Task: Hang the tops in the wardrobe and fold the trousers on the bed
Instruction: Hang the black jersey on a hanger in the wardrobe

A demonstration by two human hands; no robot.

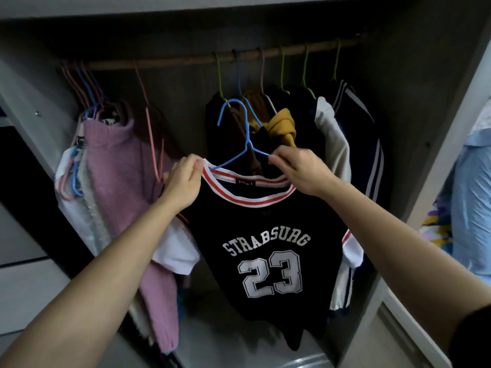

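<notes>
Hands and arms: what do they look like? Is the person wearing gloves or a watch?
No gloves, watch or rings show. The left hand and right hand are bare, and so are both forearms. A dark sleeve shows at the top of the right arm.

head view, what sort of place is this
Probably a home wardrobe: a wooden rail carries wire hangers with clothes, like a pink sweater; a blue hanger is partly in a navy jersey.

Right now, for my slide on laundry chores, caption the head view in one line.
Left hand and right hand fit a blue hanger into a navy jersey below the wardrobe rail.
</notes>
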